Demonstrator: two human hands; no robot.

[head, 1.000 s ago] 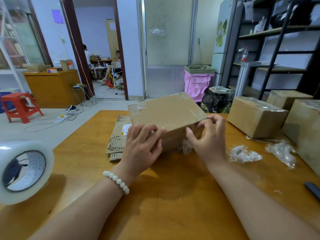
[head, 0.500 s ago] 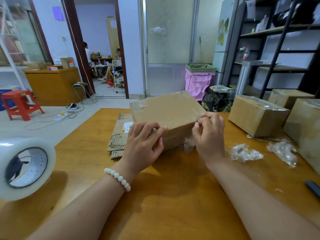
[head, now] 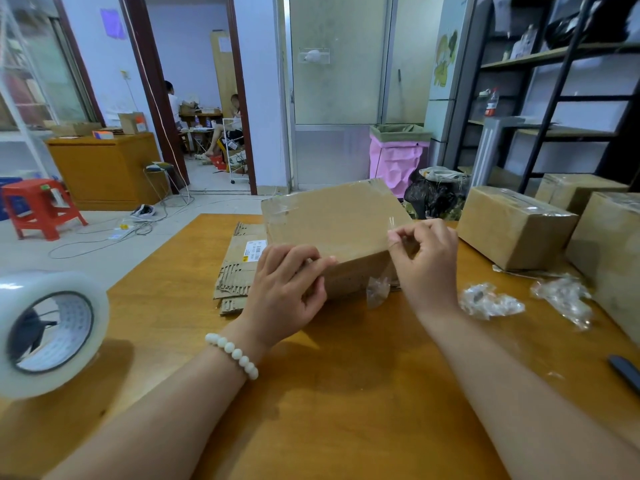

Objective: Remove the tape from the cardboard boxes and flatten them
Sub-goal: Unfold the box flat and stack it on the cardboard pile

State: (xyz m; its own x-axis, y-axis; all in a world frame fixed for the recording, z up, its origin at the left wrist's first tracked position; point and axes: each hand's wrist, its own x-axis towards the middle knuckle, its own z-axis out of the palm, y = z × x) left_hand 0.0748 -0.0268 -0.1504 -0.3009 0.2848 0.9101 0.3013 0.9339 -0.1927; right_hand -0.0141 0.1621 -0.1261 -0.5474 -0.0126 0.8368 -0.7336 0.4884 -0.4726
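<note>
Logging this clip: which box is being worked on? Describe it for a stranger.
Start at the wooden table, then its far middle. The box there sits by flattened cardboard, left hand on it, right hand pinching its tape; the three boxes at right are untouched.

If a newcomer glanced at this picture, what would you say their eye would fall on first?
First, the cardboard box at the middle of the table: the left hand rests on its near edge while the right hand pinches a strip of clear tape at its right corner. Next, the big roll of tape at the near left, and the crumpled tape wads right of the hands.
</note>
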